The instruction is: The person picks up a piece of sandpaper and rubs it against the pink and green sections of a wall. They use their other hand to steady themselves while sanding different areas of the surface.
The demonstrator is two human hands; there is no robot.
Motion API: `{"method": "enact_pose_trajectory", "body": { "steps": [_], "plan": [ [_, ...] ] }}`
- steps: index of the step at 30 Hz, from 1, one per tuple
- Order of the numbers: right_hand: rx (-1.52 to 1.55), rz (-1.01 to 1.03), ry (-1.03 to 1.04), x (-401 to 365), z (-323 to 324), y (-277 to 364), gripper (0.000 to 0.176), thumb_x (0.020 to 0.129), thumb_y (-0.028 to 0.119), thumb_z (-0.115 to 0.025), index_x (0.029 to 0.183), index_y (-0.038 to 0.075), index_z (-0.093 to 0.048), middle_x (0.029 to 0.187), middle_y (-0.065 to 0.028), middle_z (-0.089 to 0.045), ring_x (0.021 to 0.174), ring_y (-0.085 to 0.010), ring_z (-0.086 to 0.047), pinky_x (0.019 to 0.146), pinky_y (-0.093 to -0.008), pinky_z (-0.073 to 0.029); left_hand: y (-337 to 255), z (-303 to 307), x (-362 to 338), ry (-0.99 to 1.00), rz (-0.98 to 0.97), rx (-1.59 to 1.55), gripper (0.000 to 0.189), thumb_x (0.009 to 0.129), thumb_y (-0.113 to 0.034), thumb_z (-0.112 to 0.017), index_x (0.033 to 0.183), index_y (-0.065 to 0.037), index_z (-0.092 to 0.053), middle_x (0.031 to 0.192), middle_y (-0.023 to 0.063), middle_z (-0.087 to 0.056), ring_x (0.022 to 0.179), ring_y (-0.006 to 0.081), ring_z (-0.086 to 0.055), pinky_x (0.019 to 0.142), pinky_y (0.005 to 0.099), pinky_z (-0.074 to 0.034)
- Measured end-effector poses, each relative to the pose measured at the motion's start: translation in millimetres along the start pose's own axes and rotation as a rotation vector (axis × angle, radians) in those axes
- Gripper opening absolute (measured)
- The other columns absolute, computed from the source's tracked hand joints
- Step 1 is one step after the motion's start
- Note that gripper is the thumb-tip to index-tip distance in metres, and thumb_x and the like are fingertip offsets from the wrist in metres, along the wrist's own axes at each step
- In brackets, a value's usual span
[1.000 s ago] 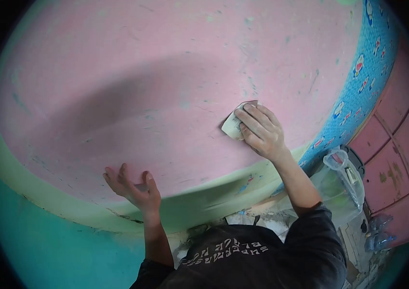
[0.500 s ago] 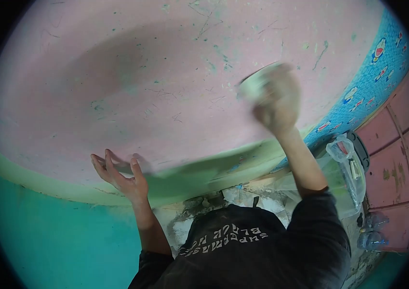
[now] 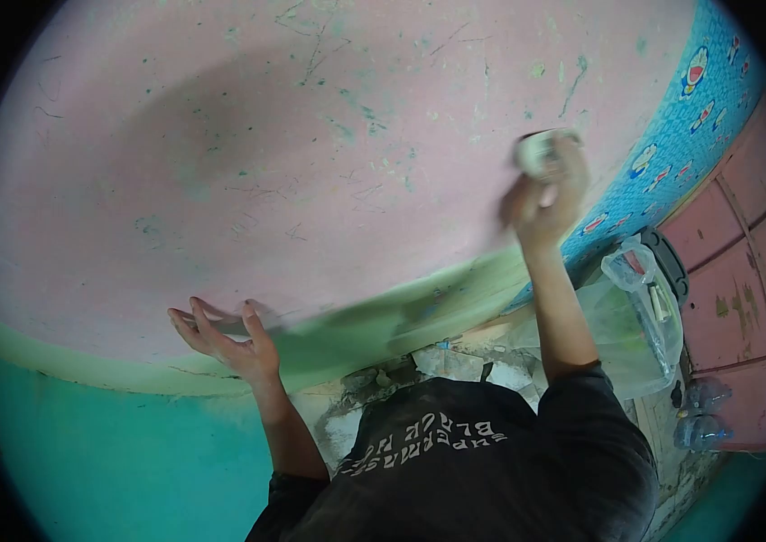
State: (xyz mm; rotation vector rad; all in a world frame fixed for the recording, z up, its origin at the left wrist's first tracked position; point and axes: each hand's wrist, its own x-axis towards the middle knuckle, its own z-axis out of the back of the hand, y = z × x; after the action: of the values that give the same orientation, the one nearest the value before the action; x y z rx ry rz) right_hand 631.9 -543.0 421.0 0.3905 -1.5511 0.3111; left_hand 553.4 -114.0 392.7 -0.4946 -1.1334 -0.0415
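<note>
My right hand (image 3: 552, 194), smeared by motion, grips a pale flat piece (image 3: 541, 152) with a dark edge against the pink wall (image 3: 311, 199), near the upper right. The blur hides exactly what kind of piece it is. Lower left, my left hand (image 3: 234, 343) is open, its fingers spread at the bottom of the pink paint. Its fingertips are at the wall, but firm contact is hard to make out. Scratches, green flecks and worn patches mark the pink surface.
Blue patterned wallpaper (image 3: 640, 172) borders the pink on the right, beside pink panels (image 3: 726, 289). A clear plastic bag (image 3: 622, 330) and plastic bottles (image 3: 703, 432) are at lower right. Below the pink run a pale green band (image 3: 419, 303) and a teal wall section (image 3: 121, 452). Rubble (image 3: 455, 361) lies beneath.
My right hand has moved rightward across the wall with the pale piece, toward the blue wallpaper. My left hand stays in nearly the same place, and the view has shifted slightly.
</note>
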Motion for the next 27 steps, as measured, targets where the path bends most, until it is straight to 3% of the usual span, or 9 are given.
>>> {"method": "enact_pose_trajectory", "body": {
  "steps": [5,6,9,10,13,17,21,25,27],
  "plan": [
    [0.007,0.115,0.046,-15,0,-12,0.022,0.095,0.000,-0.062,0.117,0.004,-0.062,0.131,-0.0214,-0.070,0.123,-0.0413,-0.067,0.109,-0.0553,-0.049,6,-3,0,-0.006,-0.056,0.015,0.073,0.098,-0.024,-0.070,0.159,0.000,-0.039,0.170,0.0319,-0.015,0.158,0.0497,-0.016,0.124,0.0646,-0.022],
    [-0.052,-0.166,-0.128,-1,3,-8,0.025,0.094,0.002,-0.063,0.120,0.004,-0.063,0.127,-0.0193,-0.072,0.121,-0.0411,-0.068,0.109,-0.0557,-0.049,7,-2,0,0.003,-0.058,0.016,0.073,0.098,-0.025,-0.070,0.159,0.000,-0.039,0.170,0.0322,-0.015,0.158,0.0500,-0.016,0.124,0.0647,-0.022],
    [-0.030,-0.039,-0.131,0,-9,10,0.030,0.094,0.002,-0.063,0.124,0.003,-0.063,0.128,-0.0194,-0.071,0.120,-0.0411,-0.068,0.109,-0.0554,-0.049,4,-2,-3,0.004,-0.050,0.027,0.074,0.098,-0.025,-0.070,0.159,0.000,-0.039,0.170,0.0330,-0.014,0.158,0.0504,-0.016,0.124,0.0648,-0.022],
    [0.048,0.091,0.068,-6,-7,25,0.033,0.094,0.001,-0.062,0.126,0.001,-0.063,0.131,-0.0226,-0.069,0.123,-0.0432,-0.066,0.108,-0.0552,-0.049,3,-3,-3,0.002,-0.057,0.030,0.074,0.098,-0.025,-0.070,0.159,0.001,-0.039,0.170,0.0331,-0.014,0.158,0.0505,-0.016,0.124,0.0648,-0.022],
    [0.051,0.061,0.080,-3,-12,17,0.031,0.093,0.001,-0.062,0.124,0.001,-0.064,0.131,-0.0221,-0.069,0.125,-0.0432,-0.065,0.109,-0.0550,-0.048,8,-7,-3,-0.008,-0.080,0.044,0.074,0.098,-0.025,-0.070,0.159,0.001,-0.038,0.170,0.0330,-0.014,0.158,0.0504,-0.017,0.124,0.0649,-0.022],
    [0.038,-0.199,-0.222,16,-24,32,0.023,0.094,0.001,-0.060,0.115,0.005,-0.069,0.125,-0.0155,-0.073,0.126,-0.0384,-0.066,0.112,-0.0543,-0.047,9,-8,-6,-0.017,-0.056,0.022,0.075,0.096,-0.026,-0.073,0.159,0.001,-0.040,0.171,0.0329,-0.013,0.158,0.0523,-0.016,0.123,0.0668,-0.023],
    [0.185,0.322,0.143,4,-16,38,0.022,0.093,-0.003,-0.059,0.112,0.006,-0.062,0.129,-0.0138,-0.073,0.125,-0.0401,-0.066,0.113,-0.0532,-0.047,8,-14,-6,-0.045,-0.068,0.051,0.076,0.098,-0.028,-0.070,0.160,0.000,-0.038,0.171,0.0327,-0.014,0.158,0.0505,-0.017,0.124,0.0650,-0.022],
    [0.036,-0.201,-0.258,25,-29,36,0.020,0.094,0.007,-0.068,0.113,0.009,-0.061,0.132,-0.0106,-0.073,0.126,-0.0371,-0.067,0.113,-0.0529,-0.048,11,-18,-9,-0.058,-0.035,0.063,0.077,0.097,-0.029,-0.069,0.161,-0.001,-0.036,0.171,0.0322,-0.013,0.158,0.0507,-0.016,0.124,0.0658,-0.020],
    [0.102,0.066,-0.052,12,-28,46,0.027,0.094,0.005,-0.065,0.121,0.007,-0.063,0.131,-0.0147,-0.072,0.128,-0.0395,-0.065,0.112,-0.0537,-0.048,11,-18,-13,-0.056,-0.023,0.070,0.077,0.097,-0.029,-0.069,0.161,-0.001,-0.036,0.172,0.0318,-0.013,0.159,0.0516,-0.015,0.124,0.0674,-0.019]
  ]
}}
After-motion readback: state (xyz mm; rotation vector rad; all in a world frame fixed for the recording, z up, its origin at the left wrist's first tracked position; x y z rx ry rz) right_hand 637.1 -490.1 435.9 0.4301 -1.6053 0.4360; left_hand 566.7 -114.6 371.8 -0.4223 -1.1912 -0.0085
